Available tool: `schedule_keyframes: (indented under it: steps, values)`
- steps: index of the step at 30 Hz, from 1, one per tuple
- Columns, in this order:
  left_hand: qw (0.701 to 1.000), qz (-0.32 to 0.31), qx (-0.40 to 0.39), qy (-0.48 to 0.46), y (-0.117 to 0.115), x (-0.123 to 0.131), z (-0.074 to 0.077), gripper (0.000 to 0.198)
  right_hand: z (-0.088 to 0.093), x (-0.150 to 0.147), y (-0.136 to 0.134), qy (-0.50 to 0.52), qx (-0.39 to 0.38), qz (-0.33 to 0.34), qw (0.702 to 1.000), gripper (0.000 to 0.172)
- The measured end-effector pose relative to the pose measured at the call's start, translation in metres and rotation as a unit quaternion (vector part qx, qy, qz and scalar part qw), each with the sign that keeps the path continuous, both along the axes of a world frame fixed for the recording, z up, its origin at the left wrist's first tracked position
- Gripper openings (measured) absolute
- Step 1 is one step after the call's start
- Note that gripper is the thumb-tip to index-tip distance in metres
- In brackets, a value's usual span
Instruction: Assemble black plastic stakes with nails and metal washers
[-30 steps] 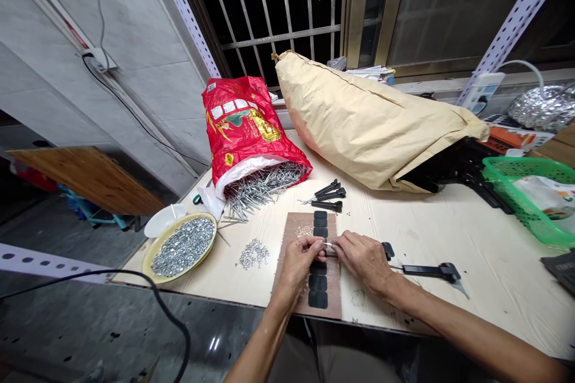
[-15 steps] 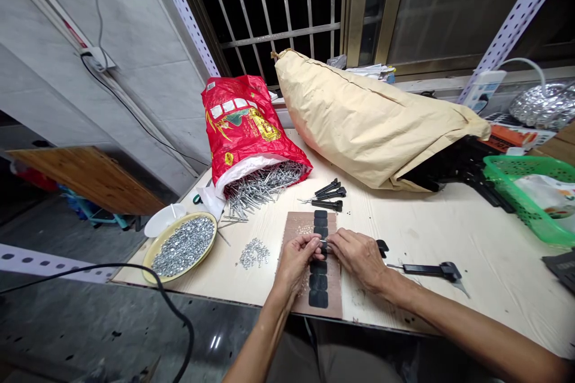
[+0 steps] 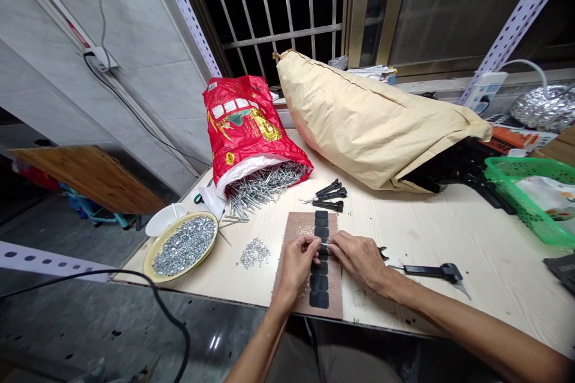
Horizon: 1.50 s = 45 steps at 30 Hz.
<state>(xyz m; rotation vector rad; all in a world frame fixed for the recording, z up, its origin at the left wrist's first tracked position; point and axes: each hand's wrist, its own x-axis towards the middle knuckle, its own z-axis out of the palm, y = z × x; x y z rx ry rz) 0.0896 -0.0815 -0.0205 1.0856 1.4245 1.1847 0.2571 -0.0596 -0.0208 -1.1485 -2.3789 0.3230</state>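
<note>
My left hand (image 3: 298, 264) is closed in a pinch near the tip of a thin metal pin (image 3: 325, 244); anything small between its fingertips is hidden. Facing it, my right hand (image 3: 359, 257) is closed around a black-handled piece (image 3: 383, 252) whose end sticks out behind the knuckles, and the pin seems to belong to it. Both hands meet over a row of black rounded pads (image 3: 319, 283) on a brown board (image 3: 291, 228). Right of my right hand lies a similar black-handled piece with a metal shaft (image 3: 429, 271).
Several black-handled pins (image 3: 330, 194) lie beyond the board. To the left are small metal washers (image 3: 255, 252) and a yellow bowl (image 3: 151, 270) full of them. A red bag (image 3: 242, 125) spills metal pins. A tan sack (image 3: 363, 119) and green basket (image 3: 507, 176) stand farther back.
The black end behind my right hand has turned and shows a different outline. My left fingers have shifted slightly at the pin tip. The view has moved a little.
</note>
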Motion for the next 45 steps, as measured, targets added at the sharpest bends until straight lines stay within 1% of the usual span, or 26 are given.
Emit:
schedule_keyframes:
  steps: [2, 4, 5, 6, 7, 8, 10, 12, 13, 15, 17, 20, 22, 25, 27, 30, 34, 36, 38, 39, 40, 43, 45]
  values:
    - [0.999, -0.006, -0.018, -0.032, 0.0, -0.002, 0.002, 0.03, 0.001, -0.001, 0.002, 0.043, -0.077, 0.004, 0.996, 0.023]
    - [0.995, -0.014, -0.042, -0.088, 0.0, -0.003, 0.004, 0.031, 0.002, -0.002, 0.005, 0.082, -0.153, 0.008, 0.985, 0.027]
    - [0.992, -0.018, -0.05, -0.114, 0.0, -0.003, 0.005, 0.031, 0.003, -0.002, 0.006, 0.093, -0.179, 0.014, 0.979, 0.028]
    - [0.989, -0.021, -0.056, -0.136, 0.001, -0.004, 0.006, 0.031, 0.003, -0.002, 0.007, 0.096, -0.186, 0.019, 0.978, 0.028]
    - [0.986, -0.024, -0.063, -0.153, 0.001, -0.004, 0.007, 0.032, 0.003, -0.002, 0.007, 0.089, -0.169, 0.023, 0.981, 0.028]
    - [0.983, -0.027, -0.072, -0.168, 0.001, -0.005, 0.007, 0.032, 0.003, -0.002, 0.007, 0.071, -0.126, 0.026, 0.989, 0.026]
    - [0.975, -0.032, -0.101, -0.196, 0.002, -0.006, 0.006, 0.034, 0.005, -0.002, 0.007, 0.008, 0.01, 0.035, 0.999, 0.024]
    - [0.968, -0.033, -0.127, -0.216, 0.002, -0.008, 0.005, 0.035, 0.007, -0.001, 0.007, -0.054, 0.145, 0.047, 0.987, 0.025]
    - [0.966, -0.034, -0.133, -0.22, 0.003, -0.008, 0.005, 0.035, 0.009, -0.001, 0.007, -0.073, 0.191, 0.054, 0.977, 0.025]
    - [0.965, -0.038, -0.133, -0.224, 0.003, -0.01, 0.003, 0.035, 0.012, -0.002, 0.009, -0.088, 0.24, 0.063, 0.965, 0.025]
    - [0.965, -0.046, -0.127, -0.226, 0.004, -0.011, 0.003, 0.035, 0.013, -0.002, 0.011, -0.09, 0.252, 0.065, 0.961, 0.023]
    - [0.964, -0.052, -0.117, -0.233, 0.004, -0.012, 0.003, 0.035, 0.011, -0.003, 0.011, -0.077, 0.227, 0.054, 0.969, 0.025]
    - [0.966, -0.046, -0.11, -0.23, 0.004, -0.012, 0.003, 0.035, 0.008, -0.004, 0.011, -0.057, 0.185, 0.042, 0.98, 0.027]
    - [0.969, -0.034, -0.1, -0.222, 0.003, -0.01, 0.005, 0.036, 0.007, -0.006, 0.009, -0.036, 0.124, 0.033, 0.991, 0.024]
    - [0.97, -0.031, -0.096, -0.221, 0.003, -0.009, 0.005, 0.037, 0.007, -0.007, 0.009, -0.036, 0.118, 0.032, 0.992, 0.022]
    - [0.973, -0.029, -0.084, -0.214, 0.003, -0.008, 0.006, 0.035, 0.009, -0.007, 0.009, -0.041, 0.12, 0.032, 0.991, 0.026]
    - [0.977, -0.033, -0.074, -0.199, 0.003, -0.008, 0.008, 0.034, 0.009, -0.005, 0.01, -0.015, 0.061, 0.039, 0.997, 0.021]
    - [0.976, -0.034, -0.075, -0.201, 0.003, -0.007, 0.008, 0.035, 0.008, -0.005, 0.01, -0.01, 0.071, 0.047, 0.996, 0.019]
    - [0.975, -0.033, -0.076, -0.207, 0.002, -0.007, 0.009, 0.036, 0.007, -0.005, 0.011, -0.017, 0.098, 0.049, 0.994, 0.021]
    - [0.974, -0.032, -0.077, -0.209, 0.002, -0.007, 0.008, 0.036, 0.007, -0.005, 0.012, -0.018, 0.097, 0.047, 0.994, 0.023]
    - [0.974, -0.033, -0.078, -0.209, 0.002, -0.006, 0.008, 0.036, 0.006, -0.005, 0.012, -0.013, 0.079, 0.045, 0.996, 0.023]
    - [0.974, -0.039, -0.073, -0.211, 0.003, -0.007, 0.008, 0.034, 0.007, -0.005, 0.013, 0.027, -0.022, 0.042, 0.998, 0.02]
    - [0.972, -0.047, -0.072, -0.218, 0.003, -0.008, 0.007, 0.033, 0.009, -0.005, 0.013, 0.052, -0.055, 0.052, 0.996, 0.014]
